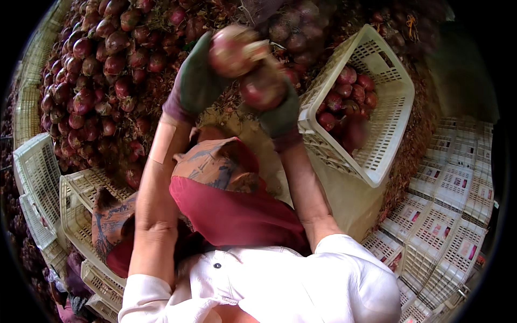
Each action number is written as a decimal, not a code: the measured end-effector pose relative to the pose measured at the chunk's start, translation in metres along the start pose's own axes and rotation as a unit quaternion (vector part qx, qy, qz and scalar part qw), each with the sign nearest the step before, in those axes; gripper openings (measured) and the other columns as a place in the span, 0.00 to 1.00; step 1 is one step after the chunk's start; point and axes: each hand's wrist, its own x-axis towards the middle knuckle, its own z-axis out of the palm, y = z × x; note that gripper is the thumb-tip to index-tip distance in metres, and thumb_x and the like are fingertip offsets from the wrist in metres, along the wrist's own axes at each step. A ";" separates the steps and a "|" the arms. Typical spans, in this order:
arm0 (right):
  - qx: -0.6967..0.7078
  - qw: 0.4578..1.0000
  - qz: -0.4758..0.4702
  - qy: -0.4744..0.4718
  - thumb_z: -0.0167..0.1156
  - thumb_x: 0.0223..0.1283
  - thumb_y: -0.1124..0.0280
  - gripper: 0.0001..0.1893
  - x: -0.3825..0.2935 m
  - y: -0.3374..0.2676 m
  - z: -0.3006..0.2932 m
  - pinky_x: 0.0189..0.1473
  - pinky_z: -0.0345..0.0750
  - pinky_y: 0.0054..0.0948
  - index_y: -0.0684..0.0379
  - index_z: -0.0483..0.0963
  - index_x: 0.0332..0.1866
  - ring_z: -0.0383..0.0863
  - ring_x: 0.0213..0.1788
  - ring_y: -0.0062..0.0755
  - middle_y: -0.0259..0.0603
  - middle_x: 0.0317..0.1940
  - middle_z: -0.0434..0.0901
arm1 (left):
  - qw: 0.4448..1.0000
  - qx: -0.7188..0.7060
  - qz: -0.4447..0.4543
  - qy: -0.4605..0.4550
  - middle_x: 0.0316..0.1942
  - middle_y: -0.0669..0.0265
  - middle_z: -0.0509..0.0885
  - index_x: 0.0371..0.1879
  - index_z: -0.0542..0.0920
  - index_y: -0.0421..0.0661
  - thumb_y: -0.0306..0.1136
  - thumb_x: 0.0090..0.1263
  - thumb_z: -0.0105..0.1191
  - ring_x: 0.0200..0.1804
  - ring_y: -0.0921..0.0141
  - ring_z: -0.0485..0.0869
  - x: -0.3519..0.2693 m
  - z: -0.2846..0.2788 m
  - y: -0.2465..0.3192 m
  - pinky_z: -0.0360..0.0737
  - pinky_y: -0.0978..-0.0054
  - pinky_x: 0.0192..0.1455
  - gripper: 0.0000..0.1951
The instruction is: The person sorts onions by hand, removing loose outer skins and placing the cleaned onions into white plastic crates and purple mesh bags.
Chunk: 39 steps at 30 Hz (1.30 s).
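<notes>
My left hand [202,76], in a dark green coated glove with a purple cuff, grips a red onion [232,50]. Just below it my right hand [280,107], gloved the same way, holds a second red onion [262,87]. Both onions are motion-blurred and seem to touch; a pale blurred piece [256,50] shows beside the upper one. To the right of my right hand stands a tilted white plastic crate [383,129] with several red onions [351,91] in it. One dark red onion [355,131] at its near side is blurred.
A large heap of red onions [97,80] rises on the left, amid dry skins. A mesh bag of onions [297,32] lies ahead. White crates stand at left [38,157] and are stacked at lower right [434,226]. Another crate [72,198] is by my left knee [115,222].
</notes>
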 end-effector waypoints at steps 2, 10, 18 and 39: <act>0.213 0.960 -0.019 -0.183 0.42 0.74 0.52 0.25 -0.008 -0.020 -0.004 0.41 0.82 0.30 0.55 0.67 0.68 0.73 0.66 0.35 0.45 0.65 0.73 | 0.982 0.181 -0.002 -0.055 0.71 0.56 0.67 0.73 0.59 0.41 0.52 0.81 0.35 0.70 0.63 0.69 0.021 0.049 -0.006 0.66 0.60 0.73 0.31; -0.164 0.978 0.055 0.116 0.43 0.76 0.51 0.25 0.017 0.020 -0.043 0.43 0.83 0.33 0.62 0.72 0.59 0.83 0.49 0.38 0.49 0.52 0.80 | 0.974 0.202 0.074 0.066 0.65 0.58 0.75 0.70 0.64 0.42 0.43 0.81 0.37 0.65 0.65 0.75 0.001 -0.023 0.007 0.70 0.64 0.70 0.24; -0.658 0.567 -0.320 0.378 0.60 0.60 0.56 0.18 0.139 -0.006 -0.154 0.42 0.78 0.45 0.62 0.80 0.38 0.85 0.40 0.54 0.55 0.34 0.83 | 0.908 0.047 0.076 0.409 0.64 0.55 0.75 0.68 0.67 0.43 0.42 0.81 0.41 0.65 0.61 0.76 -0.075 -0.158 -0.046 0.72 0.61 0.68 0.23; -0.648 0.746 -0.154 -0.004 0.60 0.66 0.62 0.14 0.127 0.126 -0.078 0.50 0.80 0.30 0.58 0.80 0.50 0.85 0.46 0.34 0.45 0.45 0.85 | 0.889 -0.243 0.179 0.345 0.52 0.56 0.83 0.54 0.77 0.46 0.46 0.70 0.57 0.54 0.56 0.82 -0.110 -0.224 -0.052 0.75 0.49 0.66 0.21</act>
